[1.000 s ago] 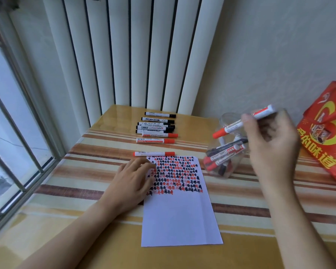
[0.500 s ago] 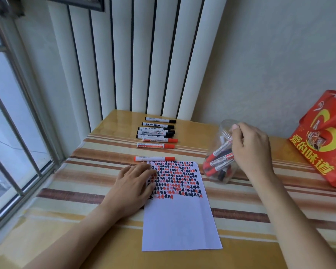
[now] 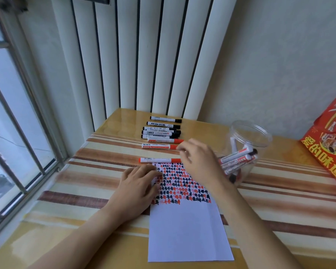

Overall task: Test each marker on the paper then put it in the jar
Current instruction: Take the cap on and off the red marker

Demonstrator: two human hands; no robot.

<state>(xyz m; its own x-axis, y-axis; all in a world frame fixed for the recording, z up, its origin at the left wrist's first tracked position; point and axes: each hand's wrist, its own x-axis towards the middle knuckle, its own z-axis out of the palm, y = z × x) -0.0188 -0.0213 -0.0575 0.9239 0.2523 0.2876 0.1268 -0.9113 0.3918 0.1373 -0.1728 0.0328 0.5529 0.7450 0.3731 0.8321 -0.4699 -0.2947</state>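
Observation:
A white sheet of paper lies on the table, its upper half filled with red and black marks. My left hand rests flat on the paper's left edge. My right hand hovers over the paper's top right corner, fingers loosely bent and holding nothing, close to the cap end of the nearest red marker. A clear plastic jar stands to the right with several markers inside. Two more red markers and several black markers lie in a row behind the paper.
The table wears a striped cloth under a glossy cover. A red printed bag stands at the right edge. A window runs along the left, and white vertical slats stand behind the table.
My right hand dropped a red marker into the jar, then moved left to the markers by the paper's top edge. My left hand stayed on the paper.

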